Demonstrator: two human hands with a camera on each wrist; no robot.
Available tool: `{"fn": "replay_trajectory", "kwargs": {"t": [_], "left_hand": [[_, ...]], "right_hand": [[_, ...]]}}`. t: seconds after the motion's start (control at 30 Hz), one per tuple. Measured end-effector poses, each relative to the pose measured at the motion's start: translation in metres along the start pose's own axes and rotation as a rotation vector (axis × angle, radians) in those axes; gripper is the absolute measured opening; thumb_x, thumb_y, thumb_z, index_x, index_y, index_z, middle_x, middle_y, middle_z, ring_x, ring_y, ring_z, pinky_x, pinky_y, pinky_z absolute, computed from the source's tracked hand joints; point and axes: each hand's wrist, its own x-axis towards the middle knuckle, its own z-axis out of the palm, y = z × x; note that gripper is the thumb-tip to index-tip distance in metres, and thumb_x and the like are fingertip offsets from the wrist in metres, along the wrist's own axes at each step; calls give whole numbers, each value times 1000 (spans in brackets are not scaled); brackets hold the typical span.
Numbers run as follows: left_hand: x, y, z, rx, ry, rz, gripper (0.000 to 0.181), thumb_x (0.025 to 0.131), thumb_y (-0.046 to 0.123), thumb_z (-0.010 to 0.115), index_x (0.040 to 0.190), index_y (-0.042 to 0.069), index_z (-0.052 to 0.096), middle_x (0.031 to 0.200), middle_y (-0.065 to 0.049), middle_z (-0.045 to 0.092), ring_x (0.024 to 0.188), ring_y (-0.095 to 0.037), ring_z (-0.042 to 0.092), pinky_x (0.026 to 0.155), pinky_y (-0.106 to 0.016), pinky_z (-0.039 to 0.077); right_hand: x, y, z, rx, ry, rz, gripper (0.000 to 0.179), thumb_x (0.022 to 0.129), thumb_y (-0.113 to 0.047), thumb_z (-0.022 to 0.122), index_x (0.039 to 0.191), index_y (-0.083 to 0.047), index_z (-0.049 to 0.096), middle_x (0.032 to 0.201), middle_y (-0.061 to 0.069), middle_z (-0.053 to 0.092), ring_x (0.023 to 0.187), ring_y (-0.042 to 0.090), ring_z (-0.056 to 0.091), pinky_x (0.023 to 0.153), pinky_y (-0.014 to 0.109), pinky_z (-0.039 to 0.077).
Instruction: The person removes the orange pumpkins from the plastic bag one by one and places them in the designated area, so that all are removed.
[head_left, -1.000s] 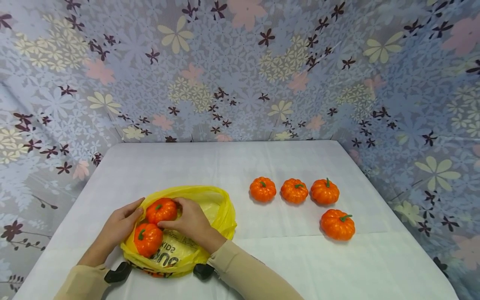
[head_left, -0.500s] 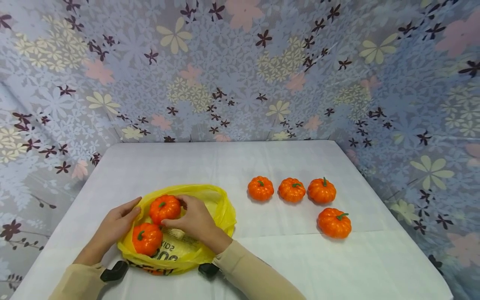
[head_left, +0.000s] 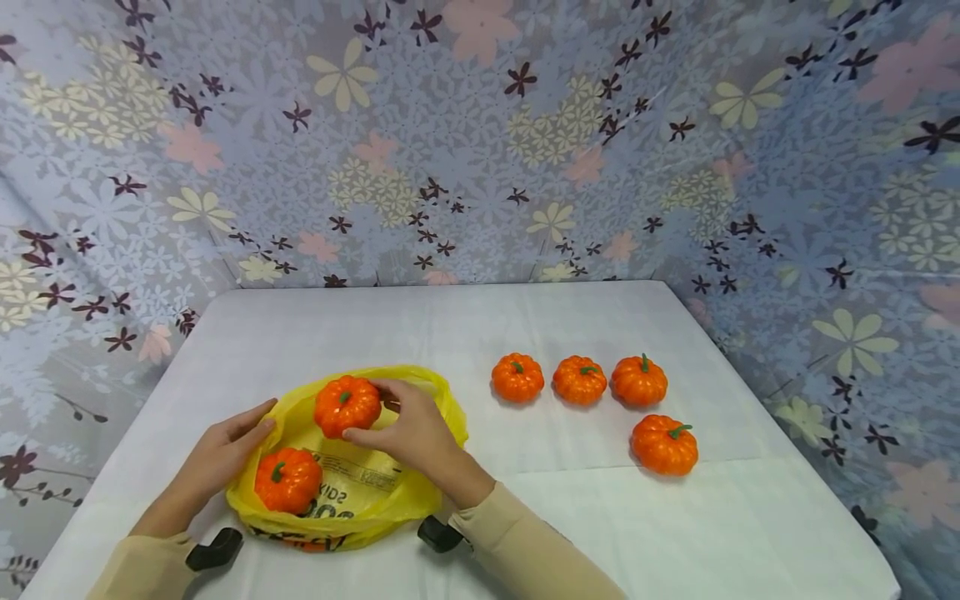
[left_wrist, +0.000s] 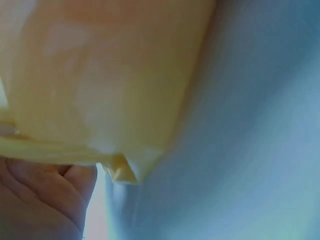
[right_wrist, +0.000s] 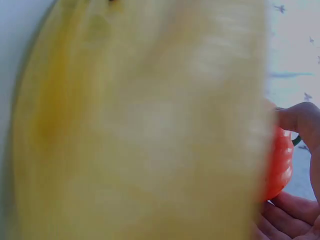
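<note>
A yellow plastic bag with dark printing lies with its mouth spread. My left hand holds its left rim between thumb and fingers; in the left wrist view, the hand is partly behind the yellow film. My right hand grips a small orange toy pumpkin from its right side, above the bag's mouth. In the right wrist view the bag covers much of that pumpkin. Another orange pumpkin sits inside the bag at the left, beside my left hand.
Three orange pumpkins stand in a row right of the bag, among them a middle one; a fourth pumpkin sits nearer. All rest on a white-covered table. Flowered cloth hangs behind and along the sides.
My right hand has lifted the gripped pumpkin up and to the right, away from the one still in the bag. My left hand stays at the bag's left rim.
</note>
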Motion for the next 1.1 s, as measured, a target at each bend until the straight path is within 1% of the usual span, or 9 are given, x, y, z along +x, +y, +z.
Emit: {"fn": "replay_trajectory", "kwargs": {"t": [0.07, 0.17, 0.33, 0.53, 0.83, 0.97, 1.1], "left_hand": [[-1, -2, -1, 2, 0, 2, 75, 104, 57, 42, 158, 5, 30, 158, -28, 28, 143, -53, 24, 109, -70, 27], [-3, -3, -1, -1, 4, 8, 75, 104, 56, 42, 157, 6, 31, 158, -27, 28, 143, -52, 24, 110, -69, 27], [-4, -5, 0, -18, 11, 15, 74, 104, 55, 43, 157, 4, 31, 159, -27, 28, 144, -51, 24, 111, -67, 27], [-4, -8, 0, -19, 16, 8, 75, 104, 55, 42, 157, 3, 31, 159, -27, 27, 144, -52, 23, 111, -67, 27], [-3, -9, 0, -19, 14, 7, 75, 105, 55, 42, 157, 3, 30, 159, -28, 26, 144, -52, 23, 110, -68, 27], [-2, -9, 0, -27, 10, 6, 75, 105, 55, 42, 157, 3, 30, 159, -27, 26, 144, -52, 23, 111, -67, 27], [-2, -7, 1, -25, 8, 10, 75, 105, 55, 41, 157, 3, 29, 159, -27, 26, 144, -52, 23, 110, -67, 27]], "right_hand": [[-1, 0, -10, 5, 32, -29, 65, 78, -33, 89, 133, -13, 64, 124, -6, 65, 113, 10, 62, 99, 35, 52], [-4, -1, -25, -7, 85, -39, 65, 78, -30, 90, 133, -10, 63, 123, -2, 66, 113, 12, 63, 100, 35, 52], [-8, -1, -46, -11, 145, -22, 69, 78, -28, 90, 135, -5, 61, 126, 4, 65, 115, 16, 63, 100, 35, 52], [-15, 3, -64, -18, 180, -21, 69, 77, -27, 91, 135, -5, 61, 130, 5, 64, 117, 20, 61, 101, 41, 51], [-28, 6, -91, 5, 257, 14, 69, 75, -23, 92, 134, -4, 62, 129, 7, 63, 119, 23, 60, 102, 41, 50], [-35, 10, -103, -17, 301, 31, 68, 74, -25, 92, 133, -8, 63, 126, 3, 64, 118, 20, 61, 100, 42, 51], [-44, 17, -116, 3, 341, 34, 66, 74, -20, 92, 132, -7, 64, 125, 7, 65, 115, 22, 63, 97, 45, 53]]}}
